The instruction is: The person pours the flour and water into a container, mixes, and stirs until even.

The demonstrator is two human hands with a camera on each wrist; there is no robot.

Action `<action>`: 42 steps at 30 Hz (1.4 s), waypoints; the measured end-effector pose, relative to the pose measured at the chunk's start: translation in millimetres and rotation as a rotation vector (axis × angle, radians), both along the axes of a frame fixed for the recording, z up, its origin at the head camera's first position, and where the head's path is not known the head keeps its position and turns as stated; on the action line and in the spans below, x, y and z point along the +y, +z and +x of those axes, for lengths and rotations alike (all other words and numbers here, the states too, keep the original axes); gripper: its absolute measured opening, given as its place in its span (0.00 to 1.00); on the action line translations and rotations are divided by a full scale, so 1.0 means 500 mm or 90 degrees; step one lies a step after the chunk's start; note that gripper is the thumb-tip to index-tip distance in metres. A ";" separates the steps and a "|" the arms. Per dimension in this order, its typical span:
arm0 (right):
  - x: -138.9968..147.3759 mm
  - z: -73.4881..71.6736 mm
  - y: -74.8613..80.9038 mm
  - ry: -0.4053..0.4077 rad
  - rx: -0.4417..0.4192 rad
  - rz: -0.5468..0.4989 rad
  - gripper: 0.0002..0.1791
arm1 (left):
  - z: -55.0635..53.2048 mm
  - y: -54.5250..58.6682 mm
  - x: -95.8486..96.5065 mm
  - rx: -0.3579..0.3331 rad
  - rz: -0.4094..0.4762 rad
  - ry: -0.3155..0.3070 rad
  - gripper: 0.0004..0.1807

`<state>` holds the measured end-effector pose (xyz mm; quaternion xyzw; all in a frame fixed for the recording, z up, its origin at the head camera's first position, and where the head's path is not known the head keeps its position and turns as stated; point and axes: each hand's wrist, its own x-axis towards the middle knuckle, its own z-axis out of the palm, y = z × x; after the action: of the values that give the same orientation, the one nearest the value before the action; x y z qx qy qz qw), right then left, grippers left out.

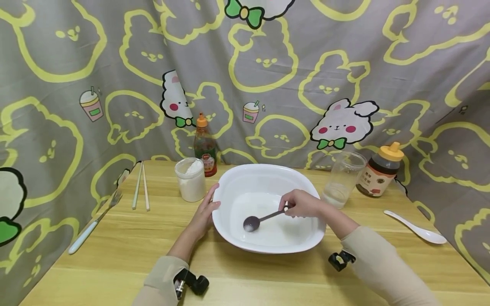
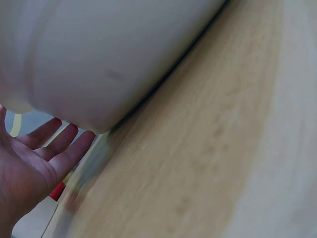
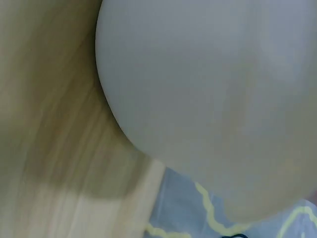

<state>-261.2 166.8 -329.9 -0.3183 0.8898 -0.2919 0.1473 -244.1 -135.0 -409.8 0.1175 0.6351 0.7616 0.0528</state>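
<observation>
A white basin (image 1: 268, 246) stands on the table, with a shallow pale layer at its bottom. My right hand (image 1: 302, 204) pinches the handle of a dark spoon (image 1: 252, 223) inside the basin. Some white stuff shows in the spoon's bowl. At the left rim my left hand (image 1: 204, 212) holds the basin, thumb and forefinger on the edge. In the left wrist view, the other fingers (image 2: 72, 153) lie against the basin's outer wall (image 2: 114, 54). The right wrist view shows mostly the basin's outside (image 3: 198, 99); the right hand is out of sight there.
Behind the basin's left side are a jar of white powder (image 1: 192, 187) and a red sauce bottle (image 1: 206, 157). Chopsticks (image 1: 144, 187) and a fork (image 1: 93, 225) lie left. On the right are a clear cup (image 1: 338, 187), a brown yellow-capped bottle (image 1: 379, 174) and a white spoon (image 1: 417, 229).
</observation>
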 end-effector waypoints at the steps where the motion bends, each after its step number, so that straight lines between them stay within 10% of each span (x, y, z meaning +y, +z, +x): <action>1: 0.008 0.003 0.003 0.007 0.013 0.004 0.07 | 0.000 0.000 0.000 -0.001 -0.001 0.002 0.30; 16: 0.057 -0.022 0.018 -0.147 0.169 0.077 0.07 | -0.001 0.000 0.003 -0.010 -0.007 0.015 0.30; 32: 0.029 0.004 0.003 0.041 0.045 0.021 0.07 | -0.002 -0.003 0.002 -0.008 -0.005 0.012 0.30; 42: 0.080 -0.011 0.037 -0.094 0.163 0.116 0.08 | -0.001 -0.002 0.003 -0.011 -0.002 0.013 0.30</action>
<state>-266.5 206.9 -311.6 -0.2717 0.9451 -0.1772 0.0394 -244.5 -133.7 -411.0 0.1042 0.6372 0.7619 0.0504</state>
